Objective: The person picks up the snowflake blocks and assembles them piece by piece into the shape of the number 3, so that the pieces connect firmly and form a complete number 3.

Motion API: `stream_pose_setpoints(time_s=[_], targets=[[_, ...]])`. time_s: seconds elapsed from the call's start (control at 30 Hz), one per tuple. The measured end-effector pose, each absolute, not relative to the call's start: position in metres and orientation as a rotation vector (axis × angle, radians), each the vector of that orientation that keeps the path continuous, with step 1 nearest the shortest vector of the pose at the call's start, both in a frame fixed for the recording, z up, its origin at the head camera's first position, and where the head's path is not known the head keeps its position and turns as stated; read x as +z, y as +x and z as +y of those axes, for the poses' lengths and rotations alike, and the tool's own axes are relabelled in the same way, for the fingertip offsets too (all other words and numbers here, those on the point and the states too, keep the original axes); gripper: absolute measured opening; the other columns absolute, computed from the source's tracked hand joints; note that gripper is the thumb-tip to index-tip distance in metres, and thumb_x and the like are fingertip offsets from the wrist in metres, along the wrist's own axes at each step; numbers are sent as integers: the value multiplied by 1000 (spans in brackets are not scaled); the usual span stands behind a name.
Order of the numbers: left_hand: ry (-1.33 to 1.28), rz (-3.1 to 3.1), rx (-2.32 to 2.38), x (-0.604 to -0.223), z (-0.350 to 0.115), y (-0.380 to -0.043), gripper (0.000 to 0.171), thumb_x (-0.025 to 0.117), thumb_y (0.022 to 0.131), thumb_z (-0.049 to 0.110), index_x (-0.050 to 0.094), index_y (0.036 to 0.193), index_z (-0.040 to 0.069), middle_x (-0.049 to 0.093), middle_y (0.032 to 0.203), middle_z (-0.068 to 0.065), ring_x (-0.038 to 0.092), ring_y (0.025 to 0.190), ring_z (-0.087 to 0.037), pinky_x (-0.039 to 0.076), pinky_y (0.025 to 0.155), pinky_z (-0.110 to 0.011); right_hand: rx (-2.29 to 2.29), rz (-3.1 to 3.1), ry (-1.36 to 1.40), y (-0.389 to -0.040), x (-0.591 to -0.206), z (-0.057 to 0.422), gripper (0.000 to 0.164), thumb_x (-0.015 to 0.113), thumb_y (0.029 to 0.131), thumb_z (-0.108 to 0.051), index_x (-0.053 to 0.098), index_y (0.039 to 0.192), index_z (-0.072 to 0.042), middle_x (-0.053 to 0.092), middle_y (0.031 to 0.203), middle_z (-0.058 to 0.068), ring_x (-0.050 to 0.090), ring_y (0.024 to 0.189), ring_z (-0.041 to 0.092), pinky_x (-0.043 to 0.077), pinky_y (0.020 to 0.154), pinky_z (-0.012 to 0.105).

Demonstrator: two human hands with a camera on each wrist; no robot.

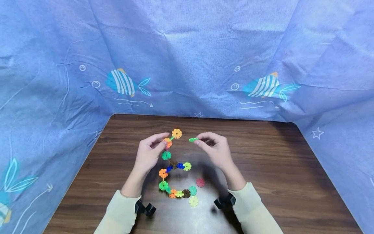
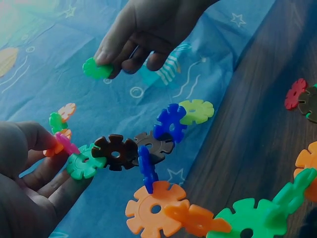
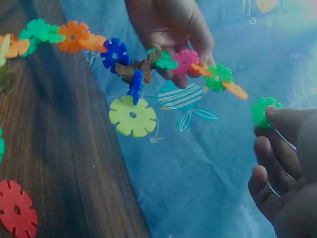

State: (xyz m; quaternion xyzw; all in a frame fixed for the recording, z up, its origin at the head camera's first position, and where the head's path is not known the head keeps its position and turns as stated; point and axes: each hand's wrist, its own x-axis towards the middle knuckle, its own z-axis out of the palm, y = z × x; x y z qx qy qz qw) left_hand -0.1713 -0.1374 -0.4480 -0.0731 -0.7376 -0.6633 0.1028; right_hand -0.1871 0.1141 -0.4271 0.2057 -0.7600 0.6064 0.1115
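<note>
My left hand (image 1: 148,153) pinches an orange snowflake disc (image 1: 168,143) near the upper end of a chain of slotted plastic snowflake discs. Beyond its fingers, a green disc links to an orange end disc (image 1: 176,133). Below hang pink, teal, brown and blue discs, with a side branch that ends in a yellow-green disc (image 1: 187,166). The chain's lower part bends toward the right near the tabletop. To the right, apart from the chain, my right hand (image 1: 215,150) holds a single green snowflake disc (image 3: 264,112) between thumb and fingers.
A red snowflake disc (image 1: 200,182) lies on the brown wooden table (image 1: 277,169), right of the chain. A pale yellow disc (image 1: 193,201) sits by the chain's lower end; whether it is joined I cannot tell. A blue fish-print cloth (image 1: 187,65) hangs behind the table.
</note>
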Motion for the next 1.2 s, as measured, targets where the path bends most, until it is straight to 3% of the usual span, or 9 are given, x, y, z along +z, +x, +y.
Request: stream_pose_setpoints(time_s=[0.37,0.63,0.8,0.97,1.2], targets=[[-297,-2211,-1899,-450,-131,-166,28,67,97,2,73,124,3,71,89,-17,63,71,-20,50,58,-21,1706,-2094,643,-186,-429,96,7,79,84,7,76,90,3,75,81,16,61,61,12,51,56,23],[-348,-2244,-1864,-447,-126,-165,28,67,99,6,73,126,10,68,83,-11,60,70,-15,47,55,-22,1641,-2017,642,-189,-434,95,9,79,82,10,77,88,4,73,79,15,58,60,20,49,54,23],[-342,-2244,-1863,-447,-123,-163,29,67,98,5,73,126,11,68,83,-11,59,70,-14,45,55,-22,1639,-1970,636,-200,-450,100,11,80,82,9,78,88,0,73,80,12,58,62,21,48,54,23],[-381,-2266,-1833,-448,-122,-162,29,67,98,6,74,126,12,71,91,-10,59,73,-11,47,58,-21,1642,-1934,690,-204,-458,105,14,82,83,5,81,90,-7,75,82,8,56,61,13,46,54,19],[-487,-2276,-1825,-449,-122,-162,31,64,101,7,73,129,14,63,88,-8,55,67,-17,45,56,-23,1504,-1908,813,-205,-456,108,12,81,85,2,82,90,-8,76,89,6,56,63,11,44,54,18]])
